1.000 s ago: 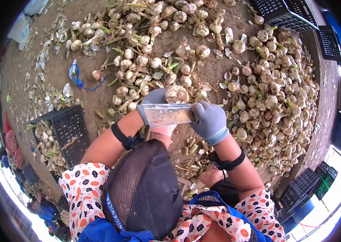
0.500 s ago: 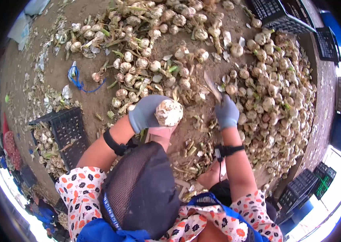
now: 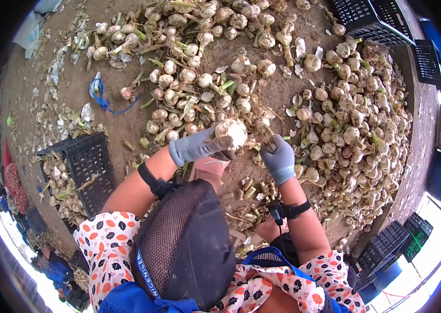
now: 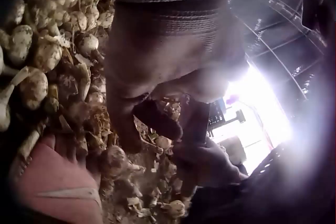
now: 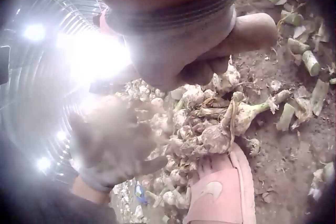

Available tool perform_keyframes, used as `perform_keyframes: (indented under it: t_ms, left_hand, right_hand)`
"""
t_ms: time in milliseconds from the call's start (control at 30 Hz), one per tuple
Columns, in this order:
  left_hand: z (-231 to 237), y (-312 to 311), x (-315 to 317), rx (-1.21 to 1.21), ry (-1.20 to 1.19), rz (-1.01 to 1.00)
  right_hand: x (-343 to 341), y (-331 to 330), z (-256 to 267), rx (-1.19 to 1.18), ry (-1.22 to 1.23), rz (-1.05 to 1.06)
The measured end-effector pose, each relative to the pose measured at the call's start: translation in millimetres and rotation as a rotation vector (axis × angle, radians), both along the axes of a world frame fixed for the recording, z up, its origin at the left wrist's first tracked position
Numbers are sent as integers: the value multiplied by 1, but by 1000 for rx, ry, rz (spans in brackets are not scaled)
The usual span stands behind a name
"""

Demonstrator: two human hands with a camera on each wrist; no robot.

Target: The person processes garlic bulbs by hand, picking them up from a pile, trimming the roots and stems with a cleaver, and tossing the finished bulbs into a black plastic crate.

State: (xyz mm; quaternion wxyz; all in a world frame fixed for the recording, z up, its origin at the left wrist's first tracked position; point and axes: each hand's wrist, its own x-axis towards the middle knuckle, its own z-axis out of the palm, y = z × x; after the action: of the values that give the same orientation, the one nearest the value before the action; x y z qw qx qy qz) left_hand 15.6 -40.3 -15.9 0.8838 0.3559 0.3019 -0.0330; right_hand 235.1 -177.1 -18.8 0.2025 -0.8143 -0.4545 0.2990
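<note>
My gloved left hand (image 3: 198, 145) holds a large, dirt-specked garlic bulb (image 3: 232, 133) by its near side, in the middle of the head view. Just to its right, my gloved right hand (image 3: 278, 158) is curled round a knife's handle (image 3: 271, 145); the blade hardly shows at this angle. A gap lies between the bulb and the right hand. In the left wrist view, the left hand (image 4: 163, 61) is dark, with bent fingers. The right wrist view has the right hand (image 5: 173, 50) at the top and the left hand (image 5: 115, 140) blurred beyond it.
Garlic with stems (image 3: 184, 78) lies ahead, and a big heap of garlic bulbs (image 3: 356, 125) covers the right side. Cut stems (image 3: 249, 194) litter the ground nearby. A black crate (image 3: 91, 164) stands at left, a pink sandal (image 5: 218, 190) close below, and a blue cord (image 3: 107, 104) farther off.
The knife's broad blade lay across by the left hand, then swung away forward and right. Now the right hand is back closer, and the left hand has turned, shifting the bulb right and slightly forward.
</note>
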Motion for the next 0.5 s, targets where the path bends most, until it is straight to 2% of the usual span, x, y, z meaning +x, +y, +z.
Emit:
perform_keyframes:
  t_ms: [33, 100, 133, 167, 200, 233, 267, 300, 367, 400, 433, 500]
  left_hand:
    - [6, 1, 5, 0, 0, 0]
    - [13, 1, 13, 31, -238, 77]
    - [35, 5, 17, 711, -199, 90]
    - [36, 10, 18, 712, -201, 89]
    - [34, 17, 18, 1096, -201, -227]
    - [32, 20, 18, 1464, -190, -560]
    - [33, 15, 17, 1404, -199, -375]
    - [35, 15, 17, 1402, -202, -379]
    - [43, 13, 18, 1494, -295, -380]
    - [44, 10, 18, 1504, -380, -280]
    - [50, 7, 18, 1502, -381, -283]
    - [64, 6, 18, 1290, -453, -305]
  right_hand:
    - [0, -1, 0, 14, 25, -16]
    - [1, -3, -2, 26, 51, -33]
    - [3, -6, -4, 27, 139, -72]
    - [4, -8, -5, 29, 226, -111]
    - [4, -7, -1, 30, 224, -112]
    - [2, -6, 9, 85, 339, -113]
    - [0, -4, 19, 140, 454, -116]
    - [-3, 2, 32, 139, 454, -121]
    - [-11, 14, 55, 160, 346, 100]
    - [-14, 19, 53, 202, 248, 172]
    - [-12, 21, 42, 201, 249, 169]
    - [-6, 20, 0, -131, 91, 122]
